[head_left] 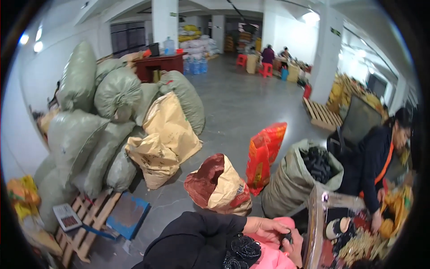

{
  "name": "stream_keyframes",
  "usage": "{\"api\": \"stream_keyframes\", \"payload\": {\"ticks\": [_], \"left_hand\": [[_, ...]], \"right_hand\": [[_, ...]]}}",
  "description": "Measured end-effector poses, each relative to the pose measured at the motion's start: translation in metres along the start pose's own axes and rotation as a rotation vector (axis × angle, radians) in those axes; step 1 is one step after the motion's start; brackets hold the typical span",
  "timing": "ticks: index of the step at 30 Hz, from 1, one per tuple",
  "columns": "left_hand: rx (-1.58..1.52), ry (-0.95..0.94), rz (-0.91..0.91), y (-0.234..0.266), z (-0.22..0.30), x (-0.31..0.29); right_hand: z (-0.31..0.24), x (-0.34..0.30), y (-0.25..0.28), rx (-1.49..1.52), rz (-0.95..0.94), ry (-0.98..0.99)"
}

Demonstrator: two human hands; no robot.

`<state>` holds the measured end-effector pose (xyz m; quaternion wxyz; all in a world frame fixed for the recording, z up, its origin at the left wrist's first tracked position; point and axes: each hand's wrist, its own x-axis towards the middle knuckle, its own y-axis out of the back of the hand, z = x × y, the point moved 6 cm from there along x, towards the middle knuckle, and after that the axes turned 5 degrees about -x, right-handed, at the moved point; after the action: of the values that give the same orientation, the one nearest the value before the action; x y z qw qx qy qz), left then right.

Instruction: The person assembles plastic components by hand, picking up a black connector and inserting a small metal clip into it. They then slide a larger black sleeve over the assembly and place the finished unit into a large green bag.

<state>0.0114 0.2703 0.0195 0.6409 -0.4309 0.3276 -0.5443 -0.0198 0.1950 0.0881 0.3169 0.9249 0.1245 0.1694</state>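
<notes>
In front of my body, my left hand (268, 227) and my right hand (293, 246) meet over bright pink cloth (271, 258). Between their fingertips is a small black piece (285, 236), partly covered by the fingers; its kind does not show. Both hands are closed around it in a pinch. Black, shiny, ruffled material (242, 251) lies beside the pink cloth, below my left forearm. Just right of my right hand runs the raised edge of a worktable (312, 224).
On the worktable lie beige pieces (360, 246) and a pale jar (336, 228); a co-worker (369, 157) reaches in. A woven sack of black pieces (286, 184), an open paper sack (235, 188) and a red bag (264, 157) stand ahead. Stuffed sacks (78, 139) and a blue platform scale (128, 215) are left.
</notes>
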Motion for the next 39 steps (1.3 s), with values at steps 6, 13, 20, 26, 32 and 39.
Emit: {"api": "stream_keyframes", "payload": {"ticks": [6,13,20,26,32,39], "left_hand": [[-0.005,0.101,0.056,0.010,0.003,0.022],[-0.020,0.236,0.092,0.031,-0.003,0.055],[-0.004,0.414,0.056,0.049,-0.019,0.098],[0.031,0.657,-0.084,0.043,-0.046,0.122],[0.003,0.833,-0.289,0.030,-0.075,0.147],[0.023,1.049,-0.298,0.020,-0.114,0.143]], "right_hand": [[0.031,0.000,0.015,0.002,0.173,0.027],[0.067,-0.016,0.022,0.022,0.268,-0.061],[0.094,-0.044,0.045,0.017,0.456,-0.306],[0.111,-0.092,0.056,0.144,0.556,-0.530],[0.100,-0.147,0.062,0.106,0.778,-0.734],[0.041,-0.226,0.068,-0.073,1.113,-0.891]]}}
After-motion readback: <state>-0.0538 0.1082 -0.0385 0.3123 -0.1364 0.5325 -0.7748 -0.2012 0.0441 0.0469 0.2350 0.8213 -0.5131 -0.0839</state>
